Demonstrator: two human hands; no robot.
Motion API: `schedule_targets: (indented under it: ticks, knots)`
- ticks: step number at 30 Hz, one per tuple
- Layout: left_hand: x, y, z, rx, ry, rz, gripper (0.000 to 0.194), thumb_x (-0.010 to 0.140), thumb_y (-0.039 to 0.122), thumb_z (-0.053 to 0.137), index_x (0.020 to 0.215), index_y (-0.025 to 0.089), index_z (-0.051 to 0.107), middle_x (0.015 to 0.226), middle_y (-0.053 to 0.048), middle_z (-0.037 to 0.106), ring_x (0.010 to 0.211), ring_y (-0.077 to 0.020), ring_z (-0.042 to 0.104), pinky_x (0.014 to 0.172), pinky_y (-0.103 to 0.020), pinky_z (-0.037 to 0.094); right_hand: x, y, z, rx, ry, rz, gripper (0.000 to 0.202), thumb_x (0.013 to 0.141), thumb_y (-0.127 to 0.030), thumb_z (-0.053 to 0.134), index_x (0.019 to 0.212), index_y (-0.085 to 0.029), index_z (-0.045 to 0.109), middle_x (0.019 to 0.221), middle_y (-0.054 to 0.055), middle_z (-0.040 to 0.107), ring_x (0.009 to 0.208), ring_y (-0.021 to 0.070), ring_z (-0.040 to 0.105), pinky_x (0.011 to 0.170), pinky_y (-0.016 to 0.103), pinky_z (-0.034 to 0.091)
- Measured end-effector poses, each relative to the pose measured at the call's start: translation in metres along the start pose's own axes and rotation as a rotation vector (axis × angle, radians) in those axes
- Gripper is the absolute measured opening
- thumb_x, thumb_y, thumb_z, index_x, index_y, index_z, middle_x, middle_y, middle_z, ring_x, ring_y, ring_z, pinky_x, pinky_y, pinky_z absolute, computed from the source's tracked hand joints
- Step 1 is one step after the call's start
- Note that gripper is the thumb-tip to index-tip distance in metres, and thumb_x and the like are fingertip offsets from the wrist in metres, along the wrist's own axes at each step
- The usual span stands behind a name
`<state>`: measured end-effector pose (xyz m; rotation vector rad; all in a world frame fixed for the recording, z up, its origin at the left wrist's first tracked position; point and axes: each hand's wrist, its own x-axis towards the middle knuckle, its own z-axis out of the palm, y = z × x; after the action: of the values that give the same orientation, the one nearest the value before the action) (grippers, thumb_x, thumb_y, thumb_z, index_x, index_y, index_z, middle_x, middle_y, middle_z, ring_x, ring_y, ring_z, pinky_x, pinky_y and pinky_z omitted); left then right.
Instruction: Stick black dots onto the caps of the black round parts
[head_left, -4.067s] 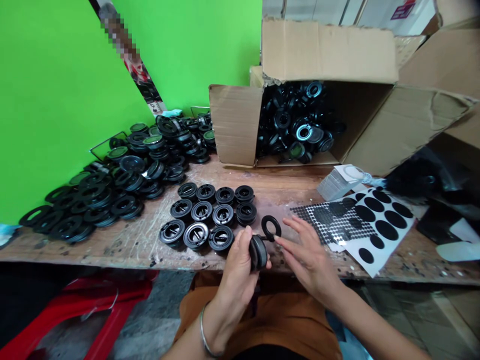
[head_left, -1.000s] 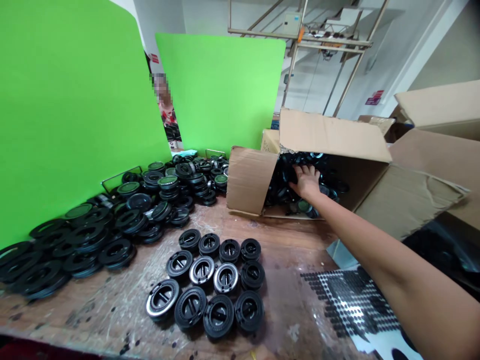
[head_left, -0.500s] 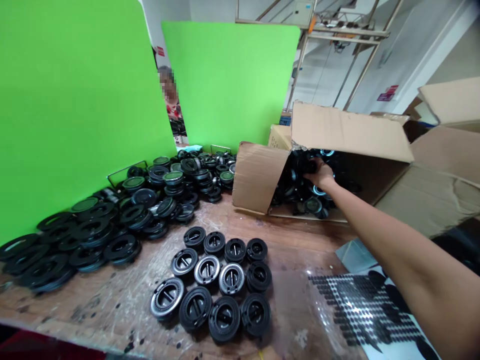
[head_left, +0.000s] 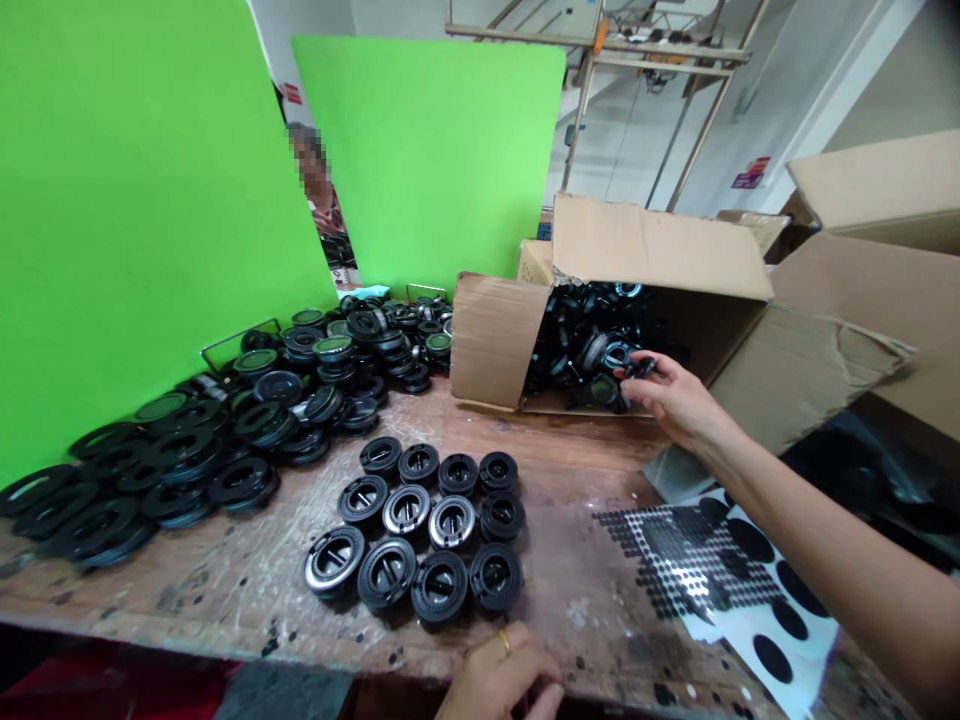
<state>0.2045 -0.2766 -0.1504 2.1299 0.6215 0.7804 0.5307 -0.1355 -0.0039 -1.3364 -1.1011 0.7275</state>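
Observation:
My right hand [head_left: 660, 385] is just outside the open mouth of a cardboard box [head_left: 499, 340]. Its fingers pinch a small black ring-shaped part [head_left: 639, 368]. Inside the box lies a jumble of black round parts [head_left: 574, 340], some with shiny rims. At the table's front edge rests my left hand [head_left: 499, 675], a gold-coloured ring on one finger. Its fingers are loosely bent, with a gap beside the thumb and nothing visible in them. Just beyond it stand rows of black round assemblies [head_left: 439, 588] with a bar across each centre, some with silver rims.
Stacks of black rings and discs [head_left: 184, 450] cover the table's left and back. Sheets of black round stickers [head_left: 686, 555] lie at right. Green panels [head_left: 427, 150] stand behind, with a person [head_left: 326, 215] in the gap. More cardboard boxes [head_left: 885, 290] are at right.
My right hand has come out from inside the box toward its front, with a small black part between its fingers. My left hand has entered at the bottom. The view has shifted slightly.

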Motion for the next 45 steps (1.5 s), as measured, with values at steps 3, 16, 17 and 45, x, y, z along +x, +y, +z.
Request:
schedule_targets:
  ticks: [3, 16, 17, 45]
  knots:
    - [0.001, 0.016, -0.009, -0.07, 0.02, -0.101, 0.006, 0.084, 0.021, 0.061, 0.083, 0.019, 0.066, 0.076, -0.005, 0.066, 0.07, -0.0148, 0.061, 0.064, -0.023, 0.047, -0.065, -0.007, -0.018, -0.024, -0.143, 0.079, 0.059, 0.062, -0.032, 0.081, 0.115, -0.027, 0.056, 0.107, 0.006, 0.07, 0.1, 0.0234, 0.066, 0.088, 0.037, 0.054]
    - [0.065, 0.084, -0.03, -1.164, 0.249, -0.671, 0.051, 0.09, 0.065, 0.041, 0.093, 0.018, 0.061, 0.081, -0.004, 0.06, 0.071, -0.0145, 0.057, 0.063, -0.026, 0.05, -0.209, -0.012, -0.012, 0.0, -0.76, 0.125, 0.066, 0.067, -0.02, 0.082, 0.127, -0.032, 0.055, 0.13, 0.004, 0.058, 0.119, 0.0226, 0.056, 0.104, 0.039, 0.044]
    - [0.065, 0.085, -0.028, -1.179, 0.271, -0.7, 0.046, 0.091, 0.06, 0.045, 0.083, 0.017, 0.059, 0.071, -0.001, 0.055, 0.063, -0.0118, 0.053, 0.058, -0.023, 0.046, -0.208, -0.009, -0.013, -0.03, -0.791, 0.126, 0.073, 0.066, -0.022, 0.083, 0.131, -0.032, 0.052, 0.132, 0.004, 0.057, 0.121, 0.0226, 0.055, 0.106, 0.04, 0.042]
    - [0.054, 0.059, -0.026, -0.638, 0.549, -0.514, 0.048, 0.093, 0.05, 0.043, 0.058, 0.019, 0.051, 0.053, 0.0, 0.051, 0.05, -0.0123, 0.046, 0.052, -0.025, 0.037, -0.124, 0.088, 0.033, -1.183, -0.334, -0.07, 0.011, 0.079, -0.013, 0.053, 0.076, -0.018, 0.061, 0.088, 0.01, 0.066, 0.084, 0.0219, 0.059, 0.073, 0.028, 0.039]
